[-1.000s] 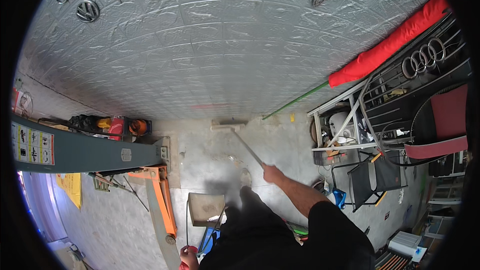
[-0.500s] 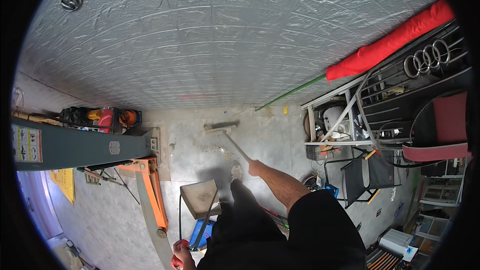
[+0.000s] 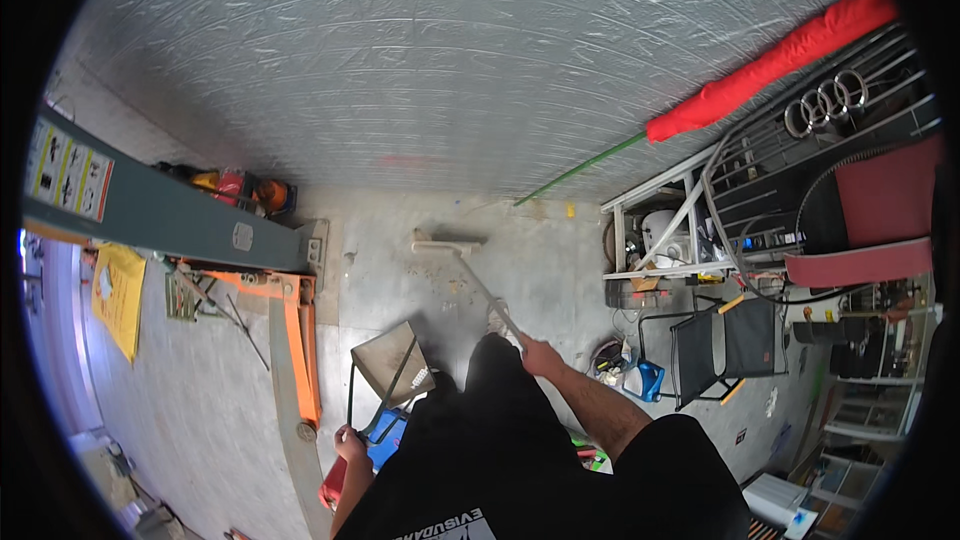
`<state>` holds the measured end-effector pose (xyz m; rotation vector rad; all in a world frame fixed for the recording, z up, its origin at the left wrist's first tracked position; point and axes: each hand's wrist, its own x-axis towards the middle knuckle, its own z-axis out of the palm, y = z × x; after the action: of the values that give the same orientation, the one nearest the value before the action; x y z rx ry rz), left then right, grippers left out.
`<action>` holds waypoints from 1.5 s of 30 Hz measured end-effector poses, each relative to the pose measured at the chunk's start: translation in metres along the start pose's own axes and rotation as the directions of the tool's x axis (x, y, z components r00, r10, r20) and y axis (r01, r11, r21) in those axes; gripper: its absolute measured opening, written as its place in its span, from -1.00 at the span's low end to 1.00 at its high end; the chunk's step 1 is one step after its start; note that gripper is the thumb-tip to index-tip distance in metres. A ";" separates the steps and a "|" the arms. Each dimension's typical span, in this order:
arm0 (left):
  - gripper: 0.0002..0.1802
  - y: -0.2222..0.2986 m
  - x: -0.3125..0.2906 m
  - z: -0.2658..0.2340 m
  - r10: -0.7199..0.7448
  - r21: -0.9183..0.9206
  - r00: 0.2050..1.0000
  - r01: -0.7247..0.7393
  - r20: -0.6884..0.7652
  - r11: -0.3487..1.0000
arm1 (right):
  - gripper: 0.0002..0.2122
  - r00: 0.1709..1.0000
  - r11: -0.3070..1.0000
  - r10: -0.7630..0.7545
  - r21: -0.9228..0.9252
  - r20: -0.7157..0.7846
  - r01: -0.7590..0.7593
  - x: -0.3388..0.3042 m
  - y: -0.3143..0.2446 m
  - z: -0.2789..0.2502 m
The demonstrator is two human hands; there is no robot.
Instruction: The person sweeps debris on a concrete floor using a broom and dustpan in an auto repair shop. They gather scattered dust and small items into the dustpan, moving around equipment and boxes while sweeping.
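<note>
The right hand has its fingers wrapped round the broom, whose long stick points to eleven o'clock over the floor. The left hand curls its fingers round the handle of the dustpan, at seven o'clock from the broom head.

From the head, the wide fisheye looks down on floor and wall ahead.
</note>
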<state>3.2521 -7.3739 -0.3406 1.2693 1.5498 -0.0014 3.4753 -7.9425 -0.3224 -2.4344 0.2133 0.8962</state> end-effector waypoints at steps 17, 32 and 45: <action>-0.86 -0.079 -0.163 0.008 0.160 0.030 0.844 -0.169 -0.512 0.985 | -0.39 0.974 0.990 -0.003 -0.138 0.225 0.035 0.274 0.048 -0.037; -0.80 -0.097 -0.147 0.028 0.099 0.117 0.932 -0.061 -0.349 0.991 | -0.33 0.867 0.785 -0.293 -0.416 0.403 0.459 0.165 -0.021 -0.080; -0.75 -0.145 -0.269 0.032 -0.005 -0.172 0.931 -0.062 -0.366 0.983 | -0.43 0.825 0.640 -0.336 -0.533 0.454 0.554 0.479 -0.279 0.118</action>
<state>3.1336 -7.6415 -0.2486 1.1911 1.8012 0.4085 3.8663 -7.6270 -0.5851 -2.6695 -0.9615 1.2362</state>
